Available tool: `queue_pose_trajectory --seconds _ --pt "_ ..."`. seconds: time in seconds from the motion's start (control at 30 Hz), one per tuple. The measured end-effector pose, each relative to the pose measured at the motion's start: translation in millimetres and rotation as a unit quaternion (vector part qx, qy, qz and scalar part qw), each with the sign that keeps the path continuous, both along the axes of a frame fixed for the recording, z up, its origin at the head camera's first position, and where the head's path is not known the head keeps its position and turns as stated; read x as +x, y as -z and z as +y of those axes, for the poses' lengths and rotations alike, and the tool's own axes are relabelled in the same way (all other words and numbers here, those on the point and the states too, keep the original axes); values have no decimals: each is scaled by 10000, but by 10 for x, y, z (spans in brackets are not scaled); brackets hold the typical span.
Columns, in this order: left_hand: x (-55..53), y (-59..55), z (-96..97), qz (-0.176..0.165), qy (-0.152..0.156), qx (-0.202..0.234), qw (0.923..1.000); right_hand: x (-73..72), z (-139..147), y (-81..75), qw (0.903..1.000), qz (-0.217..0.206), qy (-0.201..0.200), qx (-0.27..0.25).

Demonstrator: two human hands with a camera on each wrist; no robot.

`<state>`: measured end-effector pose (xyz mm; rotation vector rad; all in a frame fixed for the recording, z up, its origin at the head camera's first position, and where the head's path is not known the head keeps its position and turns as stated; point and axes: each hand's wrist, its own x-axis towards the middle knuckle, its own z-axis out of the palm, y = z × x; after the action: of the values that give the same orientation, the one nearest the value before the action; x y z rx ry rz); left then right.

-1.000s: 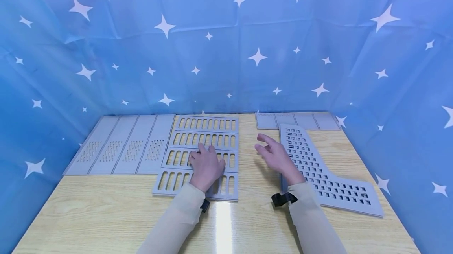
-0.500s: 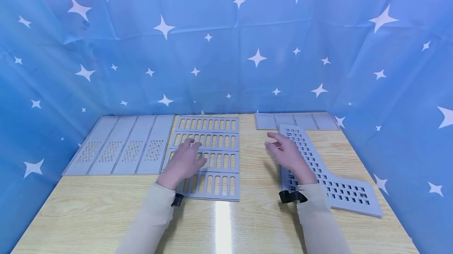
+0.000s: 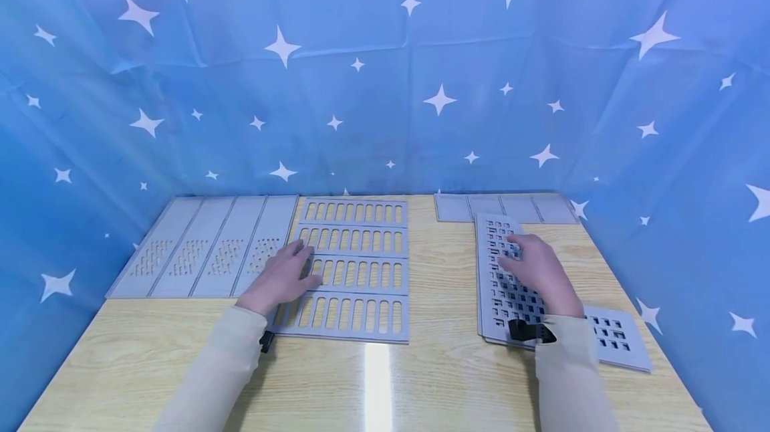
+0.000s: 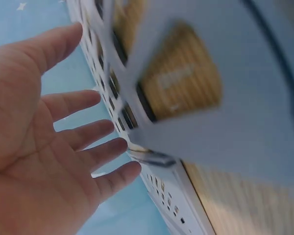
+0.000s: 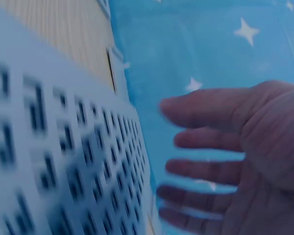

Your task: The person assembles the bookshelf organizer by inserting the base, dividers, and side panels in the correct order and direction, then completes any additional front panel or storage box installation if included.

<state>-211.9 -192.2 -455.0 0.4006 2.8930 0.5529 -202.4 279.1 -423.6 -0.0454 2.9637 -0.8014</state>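
My left hand (image 3: 281, 278) hovers with spread fingers over the left edge of several grey slotted panels (image 3: 355, 334) laid in rows. In the left wrist view, the palm and fingers of this left hand (image 4: 54, 137) hold nothing, and a slotted panel (image 4: 230, 127) fills the right side. My right hand (image 3: 538, 271) is over the L-shaped grey panels (image 3: 485, 285) with square holes, which lie stacked. Seen from the right wrist, the fingers of the right hand (image 5: 250, 152) are straight and hold nothing, apart from the holed panel (image 5: 39, 58).
Several long grey panels (image 3: 198, 218) with clusters of small holes lie side by side at the left. A row of small grey panels (image 3: 517, 208) lies at the back right. Blue curtains (image 3: 373, 97) with white stars enclose the wooden table (image 3: 445, 365).
My left hand has moved left from the middle of the slotted panels to their left edge. The right hand has moved right, over the L-shaped panels. The panels have stayed put.
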Motion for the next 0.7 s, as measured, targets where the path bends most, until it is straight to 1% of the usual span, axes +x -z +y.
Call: queue_pose_trajectory --seconds 0.1,0.17,0.23,0.3,0.33,0.43,0.53,0.7 --pt "-27 15 -42 -41 38 -53 10000 15 147 18 9979 -590 161 211" --pt "-43 23 -55 -56 99 -117 9999 32 248 22 9940 -1020 207 338" --pt "-51 26 -64 -102 138 -183 9997 54 338 33 9896 -1361 137 450" --pt "-55 29 -63 -149 158 -237 9995 83 417 39 9862 -1560 27 560" --pt "-53 28 -61 -180 147 -256 9994 103 453 46 9851 -1606 -40 620" --pt "-42 20 -48 -287 82 -242 9993 154 544 62 9847 -1546 -173 783" --pt "-27 8 -26 -295 71 -314 9990 184 619 75 9847 -1515 -282 813" --pt "-5 -11 39 -44 150 -664 9977 180 685 76 9851 -1606 -293 547"
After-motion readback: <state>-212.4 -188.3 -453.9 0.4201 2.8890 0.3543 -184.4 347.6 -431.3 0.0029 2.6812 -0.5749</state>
